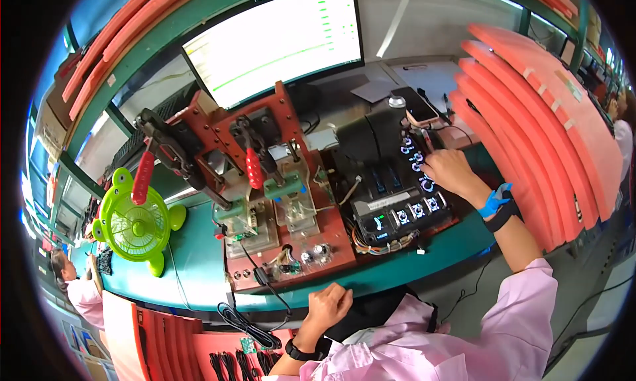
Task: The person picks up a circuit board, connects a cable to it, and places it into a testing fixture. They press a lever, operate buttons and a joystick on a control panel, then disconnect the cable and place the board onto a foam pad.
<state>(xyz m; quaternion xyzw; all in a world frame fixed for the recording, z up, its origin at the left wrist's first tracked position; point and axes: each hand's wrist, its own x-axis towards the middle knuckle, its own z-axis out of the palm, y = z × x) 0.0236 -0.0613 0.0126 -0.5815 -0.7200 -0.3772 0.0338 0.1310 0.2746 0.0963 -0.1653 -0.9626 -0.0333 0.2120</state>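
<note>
My left hand (329, 306) is curled into a loose fist at the front edge of the green bench, with nothing showing in it. My right hand (452, 171) reaches over the right side of a black control box (371, 212) with several lit round knobs. Its fingers are bent together at the knobs; what they grip, if anything, is hidden. Left of the box stands a red-brown test fixture (318, 255) with two toggle clamps. One clamp has a red handle (254, 169), the other a longer red handle (142, 177). Circuit boards (246, 223) sit under the clamps.
A green frog-shaped fan (135, 223) stands at the left. Coiled black cable (248, 325) hangs at the front edge. Stacked pink foam trays (530, 136) rise on the right. Behind are a lit monitor (278, 43) and a phone (420, 107). Another person (83, 288) sits far left.
</note>
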